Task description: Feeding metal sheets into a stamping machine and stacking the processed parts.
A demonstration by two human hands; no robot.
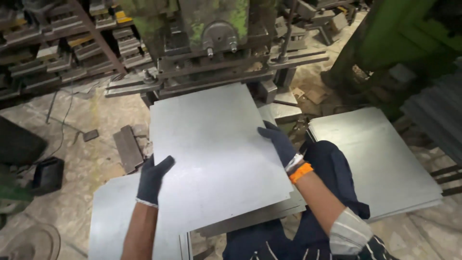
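Note:
A large grey metal sheet (216, 149) lies flat in front of me, its far edge pushed up to the green press machine (211, 33). My left hand (153, 180), in a dark glove, grips the sheet's left edge near the front corner. My right hand (278, 142), also gloved, with an orange band at the wrist, holds the sheet's right edge. More sheets (260, 214) lie stacked under the held one.
A stack of metal sheets (380, 159) rests to the right. Another sheet (113, 216) lies low at the left. Racks of metal dies (72, 48) fill the back left. A flat metal bar (127, 147) and a dark box (48, 175) sit on the dusty floor.

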